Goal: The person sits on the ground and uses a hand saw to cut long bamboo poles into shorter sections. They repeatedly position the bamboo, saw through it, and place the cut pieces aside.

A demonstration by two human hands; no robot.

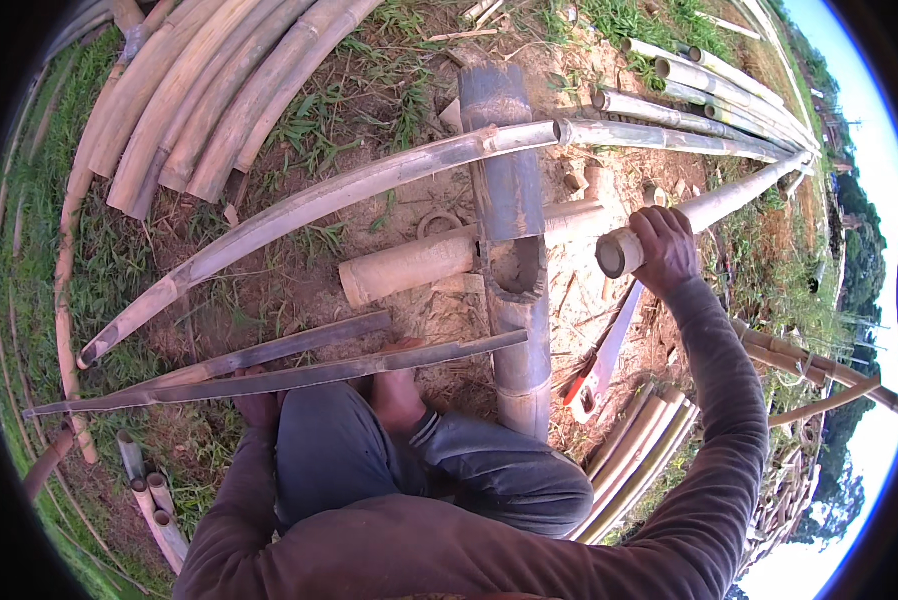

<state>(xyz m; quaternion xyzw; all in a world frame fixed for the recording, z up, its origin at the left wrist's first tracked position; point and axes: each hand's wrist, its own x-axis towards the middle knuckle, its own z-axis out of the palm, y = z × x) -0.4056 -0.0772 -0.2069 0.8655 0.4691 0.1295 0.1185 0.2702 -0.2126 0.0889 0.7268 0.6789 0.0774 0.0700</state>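
My right hand (pixel 664 245) is closed round a bamboo pole (pixel 734 200) close to its cut end, on the right. Low on the left, my left hand (pixel 258 408) grips a long split bamboo strip (pixel 319 375), which covers part of the fingers. A second, shorter strip (pixel 269 345) lies at an angle just beyond it. In front of me stretches a thick bamboo trunk (pixel 521 365) with a notch cut into it. A long curved bamboo pole (pixel 319 195) rests across its far part. A handsaw (pixel 591 385) with a red and white handle lies right of the trunk.
Thick bamboo poles (pixel 209 80) are piled at the far left, thinner ones (pixel 719 85) at the far right. A short bamboo piece (pixel 409 265) touches the trunk. Cut lengths (pixel 639 440) lie by my right knee, several tubes (pixel 149 490) at the lower left.
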